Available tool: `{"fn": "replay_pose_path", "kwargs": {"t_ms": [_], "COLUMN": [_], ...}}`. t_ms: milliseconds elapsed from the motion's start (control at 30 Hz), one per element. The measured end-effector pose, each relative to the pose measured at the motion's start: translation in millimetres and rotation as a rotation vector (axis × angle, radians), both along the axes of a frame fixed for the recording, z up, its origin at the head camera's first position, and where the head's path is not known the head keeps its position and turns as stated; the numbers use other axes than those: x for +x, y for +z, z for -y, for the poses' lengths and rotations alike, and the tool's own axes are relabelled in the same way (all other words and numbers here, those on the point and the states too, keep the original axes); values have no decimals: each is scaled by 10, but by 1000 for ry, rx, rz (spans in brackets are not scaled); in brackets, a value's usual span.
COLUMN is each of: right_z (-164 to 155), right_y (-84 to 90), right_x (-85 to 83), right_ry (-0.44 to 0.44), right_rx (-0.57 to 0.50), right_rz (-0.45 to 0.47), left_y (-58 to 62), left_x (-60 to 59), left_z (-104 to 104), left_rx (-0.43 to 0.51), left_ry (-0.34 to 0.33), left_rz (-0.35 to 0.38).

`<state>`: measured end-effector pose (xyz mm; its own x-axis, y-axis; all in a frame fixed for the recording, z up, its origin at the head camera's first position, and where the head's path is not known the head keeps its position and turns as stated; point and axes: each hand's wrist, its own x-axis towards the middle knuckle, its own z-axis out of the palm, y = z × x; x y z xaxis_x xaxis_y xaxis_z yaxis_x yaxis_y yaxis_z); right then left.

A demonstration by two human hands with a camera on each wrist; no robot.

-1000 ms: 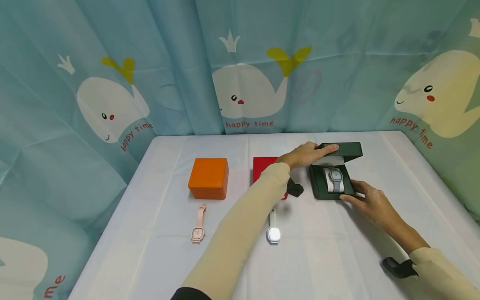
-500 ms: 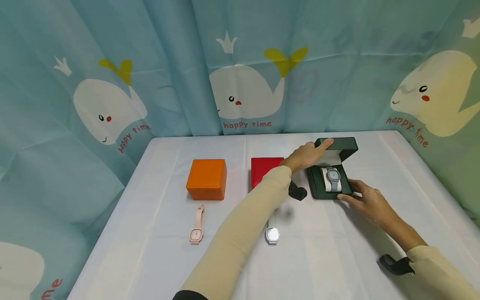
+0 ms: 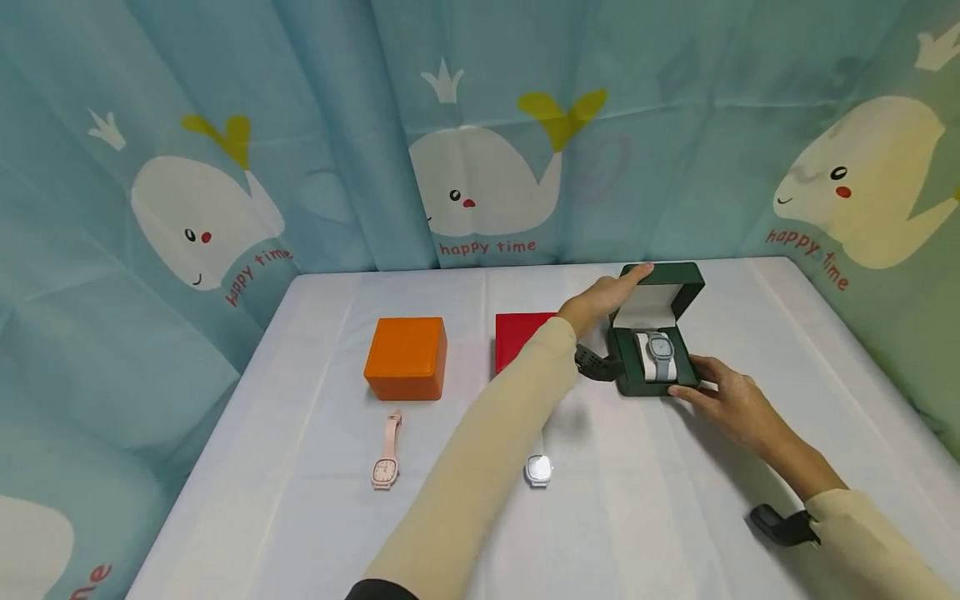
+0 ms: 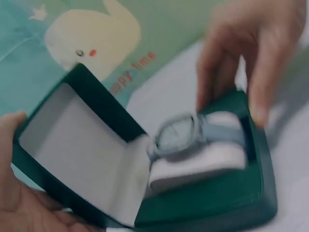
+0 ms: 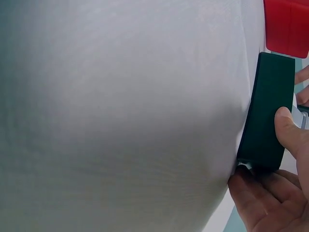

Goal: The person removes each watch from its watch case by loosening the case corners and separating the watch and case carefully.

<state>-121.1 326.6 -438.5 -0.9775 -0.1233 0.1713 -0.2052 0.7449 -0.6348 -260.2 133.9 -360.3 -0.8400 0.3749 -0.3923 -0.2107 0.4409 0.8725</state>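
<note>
A dark green watch box (image 3: pixel 633 383) stands with its lid (image 3: pixel 686 282) raised, its pale lining facing the front. Inside, a grey-blue wristwatch (image 3: pixel 661 347) is wrapped round a white cushion (image 4: pixel 193 166). At the lid's left side, my left hand (image 3: pixel 600 302) grips it, thumb on the edge and fingers behind. My right hand (image 3: pixel 731 400) holds the base by its front right corner, the thumb (image 5: pixel 286 126) on the front wall. The left wrist view is blurred.
An orange box (image 3: pixel 405 358) and a red box (image 3: pixel 517 337), partly behind my left sleeve, stand to the left. In front lie a pink watch (image 3: pixel 386 468) and a white watch (image 3: pixel 538 470), its strap partly covered. A whale-print curtain (image 3: pixel 337 167) hangs behind the white table (image 3: pixel 300 467).
My left hand has swung the green lid further up and back, showing more of its lining. The right hand keeps its hold on the base. The head view has shifted slightly.
</note>
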Motion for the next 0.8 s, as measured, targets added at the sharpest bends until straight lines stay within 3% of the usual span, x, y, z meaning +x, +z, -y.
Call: {"fn": "replay_pose_path", "kwargs": {"t_ms": [167, 300, 667, 800], "right_z": [-5, 11, 1, -12], "right_y": [5, 0, 21, 30], "right_x": [-1, -12, -3, 0], "right_ry": [-14, -27, -12, -9], "right_rx": [13, 30, -13, -29], "right_rz": [9, 27, 53, 89], "left_y": [20, 21, -25, -75], "left_x": [30, 63, 85, 77], "left_z": [17, 40, 21, -2], "left_rx": [155, 202, 183, 240], "left_ry": [65, 93, 98, 135], "left_rz": [92, 117, 68, 48]}}
